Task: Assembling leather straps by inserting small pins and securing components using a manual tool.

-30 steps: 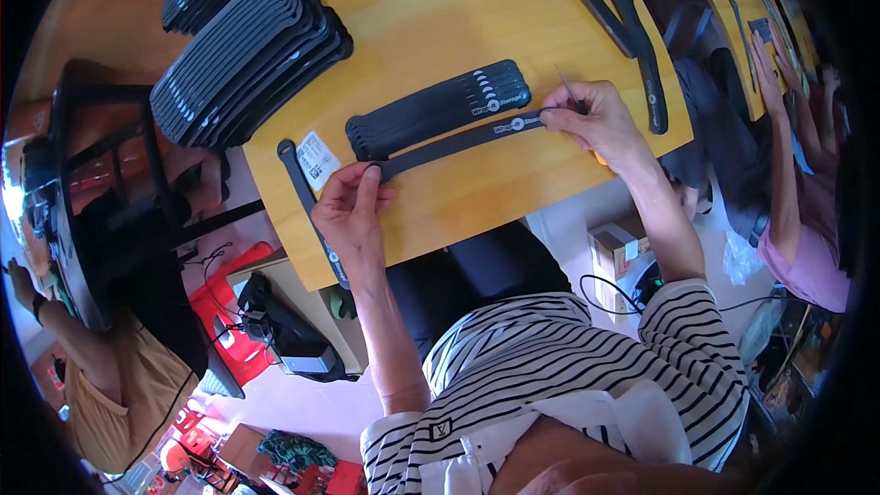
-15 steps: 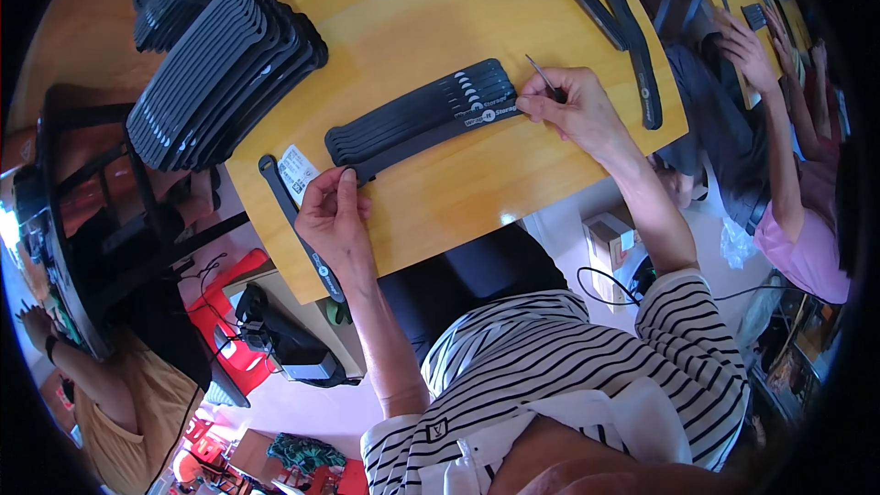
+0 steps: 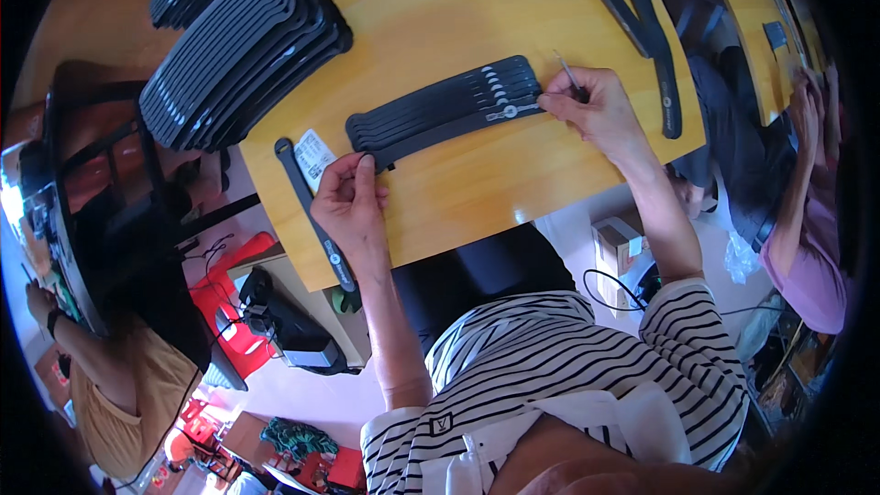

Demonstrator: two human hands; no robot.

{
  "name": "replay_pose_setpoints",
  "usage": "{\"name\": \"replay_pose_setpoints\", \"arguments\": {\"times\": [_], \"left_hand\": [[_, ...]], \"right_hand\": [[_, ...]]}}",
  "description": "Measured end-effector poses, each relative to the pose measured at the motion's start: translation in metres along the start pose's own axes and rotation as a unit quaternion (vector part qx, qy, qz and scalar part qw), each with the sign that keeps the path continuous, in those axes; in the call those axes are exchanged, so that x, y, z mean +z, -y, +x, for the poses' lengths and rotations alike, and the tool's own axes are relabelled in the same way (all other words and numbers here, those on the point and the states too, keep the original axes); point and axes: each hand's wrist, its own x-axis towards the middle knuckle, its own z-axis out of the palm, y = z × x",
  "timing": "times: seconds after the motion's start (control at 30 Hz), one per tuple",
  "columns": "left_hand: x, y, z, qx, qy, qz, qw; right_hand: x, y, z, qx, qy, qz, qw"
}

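A fanned row of flat black straps (image 3: 431, 103) lies on the yellow table, white marks near its right end. Along its near edge runs one more black strap (image 3: 445, 136), with pale printing toward the right. My left hand (image 3: 353, 206) pinches that strap's left end between thumb and finger. At its right end, my right hand (image 3: 600, 115) closes thumb and fingertips on the tip. The same hand also keeps a thin pointed metal tool (image 3: 565, 62) with a dark grip, sticking up from the fingers; its exact kind is unclear.
A large stack of black straps (image 3: 243, 55) stands at the far left of the table (image 3: 440, 192). Beside my left hand are a loose strap (image 3: 312, 211) and a white label (image 3: 313, 154). Two straps (image 3: 667, 73) lie far right. Other people work on both sides.
The whole view has shifted, so the table and straps sit slightly farther right. Both my hands keep their hold on the strap. The hands of the person at right have lowered.
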Motion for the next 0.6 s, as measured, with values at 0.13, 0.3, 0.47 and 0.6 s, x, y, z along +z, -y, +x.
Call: {"name": "replay_pose_setpoints", "arguments": {"times": [0.13, 0.3, 0.47, 0.6], "left_hand": [[0.0009, -0.0004, 0.0000, 0.003, -0.001, 0.001, 1.000], [0.0012, -0.0002, -0.0003, 0.005, -0.010, 0.006, 1.000], [0.0014, -0.0015, -0.0009, 0.009, -0.013, 0.003, 1.000], [0.0021, 0.0009, -0.0010, 0.020, -0.009, 0.001, 1.000]], "right_hand": [[0.0009, 0.0033, 0.0000, 0.004, -0.010, -0.002, 1.000], [0.0013, -0.0021, 0.0016, 0.005, -0.004, 0.004, 1.000], [0.0025, 0.0010, 0.0009, 0.007, -0.007, -0.001, 1.000], [0.0021, 0.0011, 0.0010, 0.003, -0.007, -0.007, 1.000]]}}
